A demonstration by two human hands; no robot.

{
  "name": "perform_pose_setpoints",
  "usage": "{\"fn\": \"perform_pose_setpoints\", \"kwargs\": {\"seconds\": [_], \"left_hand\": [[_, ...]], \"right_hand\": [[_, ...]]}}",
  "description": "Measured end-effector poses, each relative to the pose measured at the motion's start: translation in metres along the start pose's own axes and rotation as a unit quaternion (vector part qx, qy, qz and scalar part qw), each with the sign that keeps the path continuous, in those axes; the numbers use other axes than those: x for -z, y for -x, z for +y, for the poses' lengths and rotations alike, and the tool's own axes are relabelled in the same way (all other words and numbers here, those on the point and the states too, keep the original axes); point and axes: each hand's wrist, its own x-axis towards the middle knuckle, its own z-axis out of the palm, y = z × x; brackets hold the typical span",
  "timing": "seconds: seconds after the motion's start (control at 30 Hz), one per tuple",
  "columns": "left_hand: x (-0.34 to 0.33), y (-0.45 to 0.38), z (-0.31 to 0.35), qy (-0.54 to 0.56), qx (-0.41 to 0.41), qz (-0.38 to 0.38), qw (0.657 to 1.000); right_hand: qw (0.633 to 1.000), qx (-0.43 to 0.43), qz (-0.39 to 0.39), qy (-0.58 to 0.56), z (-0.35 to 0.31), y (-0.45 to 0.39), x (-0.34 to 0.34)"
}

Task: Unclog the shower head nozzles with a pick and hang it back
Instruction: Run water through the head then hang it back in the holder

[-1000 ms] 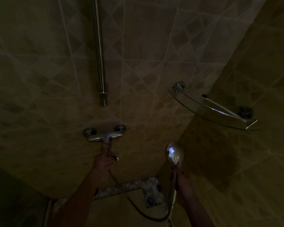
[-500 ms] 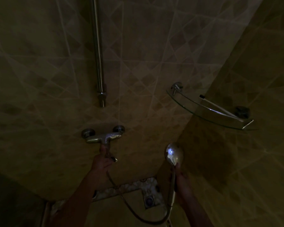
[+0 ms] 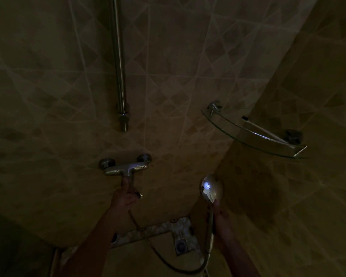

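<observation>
Head view: right hand (image 3: 221, 215) around shower head (image 3: 211, 188) handle.

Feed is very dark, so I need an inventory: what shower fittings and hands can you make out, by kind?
Shower head: 1
Hose: 1
Tap: 1
Wall rail: 1
Glass shelf: 1
Floor drain: 1
Hands: 2, left hand, right hand
Total: 8
</observation>
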Motion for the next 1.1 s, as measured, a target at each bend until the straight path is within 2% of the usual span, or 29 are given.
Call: {"fn": "perform_pose_setpoints", "kwargs": {"seconds": [0.2,0.37,0.5,0.7,0.9,1.1], "left_hand": [[-0.013,0.021,0.016,-0.005,-0.010,0.008,1.000],[-0.013,0.021,0.014,0.004,-0.007,0.011,1.000],[-0.013,0.021,0.016,0.000,-0.008,0.016,1.000],[-0.013,0.023,0.015,0.007,-0.004,-0.012,1.000],[-0.010,0.030,0.022,0.034,0.014,-0.027,0.999],[-0.011,0.032,0.027,0.039,0.028,-0.036,0.998]], "right_hand": [[0.999,0.013,-0.023,0.034,0.017,-0.012,-0.001],[0.998,0.031,-0.004,0.046,0.011,-0.007,-0.007],[0.999,0.012,0.002,0.051,0.024,-0.018,-0.009],[0.999,0.026,-0.008,0.044,0.003,0.002,-0.008],[0.999,0.026,0.011,0.039,0.013,-0.005,-0.013],[0.998,0.032,-0.016,0.048,0.018,-0.009,-0.015]]}}
